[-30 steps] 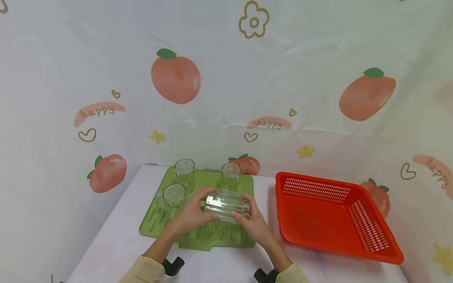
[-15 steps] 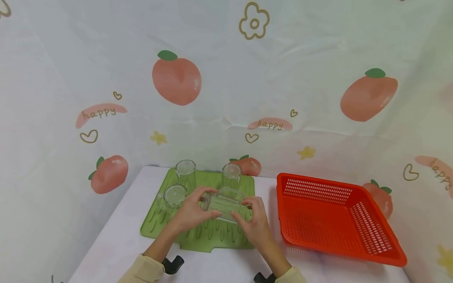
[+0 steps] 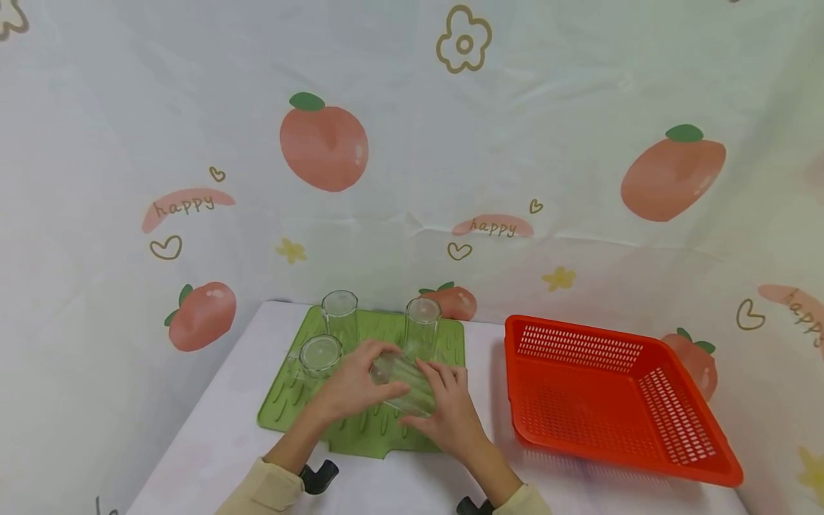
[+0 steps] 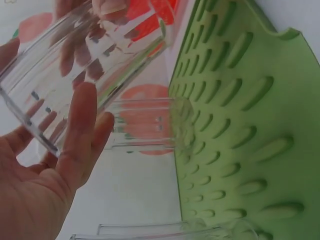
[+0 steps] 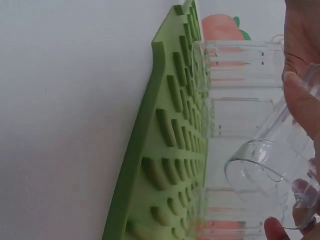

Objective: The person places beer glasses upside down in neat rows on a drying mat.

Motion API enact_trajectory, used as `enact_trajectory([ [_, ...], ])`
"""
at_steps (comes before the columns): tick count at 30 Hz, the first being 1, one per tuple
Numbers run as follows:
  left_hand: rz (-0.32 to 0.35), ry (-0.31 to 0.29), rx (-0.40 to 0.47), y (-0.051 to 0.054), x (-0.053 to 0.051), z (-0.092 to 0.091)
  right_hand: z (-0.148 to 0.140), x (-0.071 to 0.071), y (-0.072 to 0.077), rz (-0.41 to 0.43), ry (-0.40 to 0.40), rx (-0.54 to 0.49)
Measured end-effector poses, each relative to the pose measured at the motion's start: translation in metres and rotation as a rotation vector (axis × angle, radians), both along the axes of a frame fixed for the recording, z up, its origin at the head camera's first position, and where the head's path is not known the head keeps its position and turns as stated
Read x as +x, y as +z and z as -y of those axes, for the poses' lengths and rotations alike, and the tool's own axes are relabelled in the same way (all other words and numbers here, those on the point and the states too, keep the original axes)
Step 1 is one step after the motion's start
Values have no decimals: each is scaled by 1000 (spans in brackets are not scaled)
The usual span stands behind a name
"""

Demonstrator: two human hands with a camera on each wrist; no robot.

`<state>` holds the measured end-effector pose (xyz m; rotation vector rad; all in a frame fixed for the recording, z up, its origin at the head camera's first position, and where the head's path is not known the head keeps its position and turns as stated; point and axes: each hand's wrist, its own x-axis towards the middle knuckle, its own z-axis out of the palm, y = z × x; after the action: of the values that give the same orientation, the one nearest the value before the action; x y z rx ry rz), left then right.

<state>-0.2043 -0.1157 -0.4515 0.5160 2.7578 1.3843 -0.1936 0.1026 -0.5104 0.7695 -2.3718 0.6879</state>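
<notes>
A clear glass mug (image 3: pixel 404 386) is held tilted above the green drying mat (image 3: pixel 360 436), between both hands. At its left end, the left hand (image 3: pixel 350 386) grips it with thumb and fingers spread around the glass; the left wrist view shows the thumb and fingers (image 4: pixel 80 125) wrapped on it. My right hand (image 3: pixel 450 415) has fingers over the other end and thumb below. In the right wrist view the open rim (image 5: pixel 250 162) faces the right hand's fingertips (image 5: pixel 276 229). The handle is hard to make out through the glass.
Three more glass mugs stand on the mat: one back left (image 3: pixel 340 315), one back right (image 3: pixel 423 322), one front left (image 3: pixel 320 355). A red plastic basket (image 3: pixel 579 408) stands to the right on the white table (image 3: pixel 212 436). A printed cloth hangs behind.
The right hand has shifted left and its fingers have moved further over the mug. The mug has tilted, its right end lower and nearer. The left hand keeps its grip.
</notes>
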Motion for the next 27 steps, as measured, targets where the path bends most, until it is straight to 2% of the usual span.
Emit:
enact_trajectory([
  [3,3,-41,-4,1,0,2,0,0,2,46,-19,14],
  [6,2,-87,35,5,-1,5,0,-1,4,133,-31,-23],
  [8,-14,-103,58,12,-3,9,0,-2,6,196,-44,-63],
  [10,-67,-98,62,21,-5,14,-1,-4,7,243,-54,-104],
  [12,-133,-64,39,32,-8,23,-2,-5,8,267,-63,-127],
  [14,-197,0,-25,42,-12,35,-3,-5,7,287,-69,-137],
  [17,-266,107,-173,52,-20,58,-4,-6,7,306,-65,-146],
  [19,-278,176,-281,53,-27,76,-4,-6,7,319,-61,-151],
  [21,-257,230,-355,52,-33,95,-4,-7,6,334,-60,-152],
  [23,-207,263,-384,48,-39,114,-4,-7,6,347,-63,-149],
  [27,-99,300,-413,32,-49,144,-4,-8,3,352,-61,-148],
])
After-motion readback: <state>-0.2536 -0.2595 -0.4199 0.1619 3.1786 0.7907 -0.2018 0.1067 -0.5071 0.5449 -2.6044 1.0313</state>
